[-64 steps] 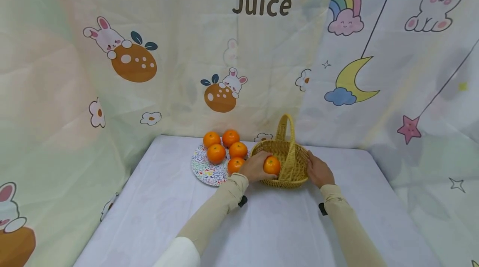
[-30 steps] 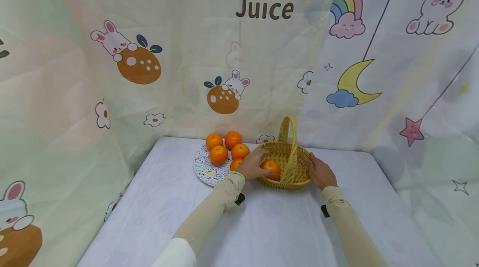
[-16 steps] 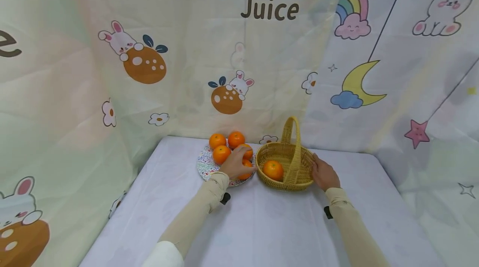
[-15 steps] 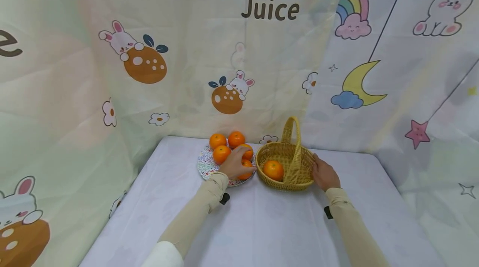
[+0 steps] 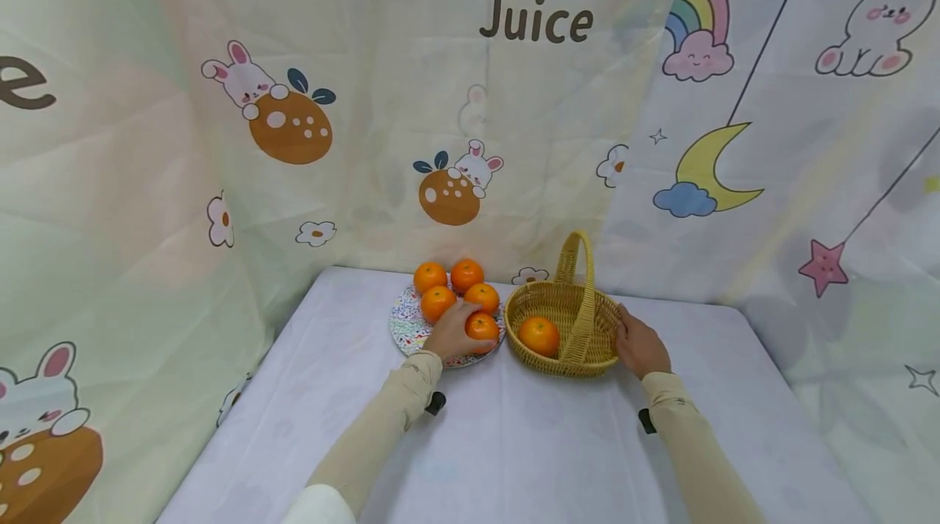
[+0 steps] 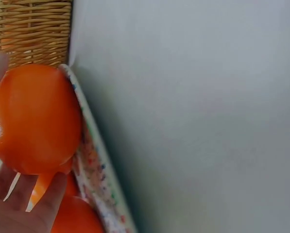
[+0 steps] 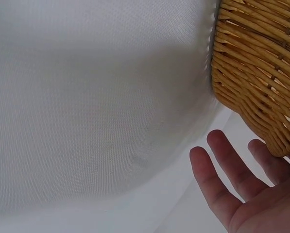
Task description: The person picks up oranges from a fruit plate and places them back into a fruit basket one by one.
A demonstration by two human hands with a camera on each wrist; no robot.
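My left hand curls its thumb and fingers around the nearest orange, at the right side of the speckled plate. In the left wrist view that orange fills the space between thumb and fingers, close against the plate's rim. A yellow wicker basket with a tall handle stands just right of the plate, a single orange inside. At the basket's right side, my right hand holds the rim. Its outer fingers spread away from the wicker in the right wrist view; the thumb is hidden.
Several more oranges sit on the plate behind my left hand. The white-covered table extends toward me. A printed cloth backdrop rises directly behind the plate and basket and encloses both sides.
My left hand let go of an orange inside the basket, moved left to the plate and closed around another orange. My right hand has stayed at the basket's rim.
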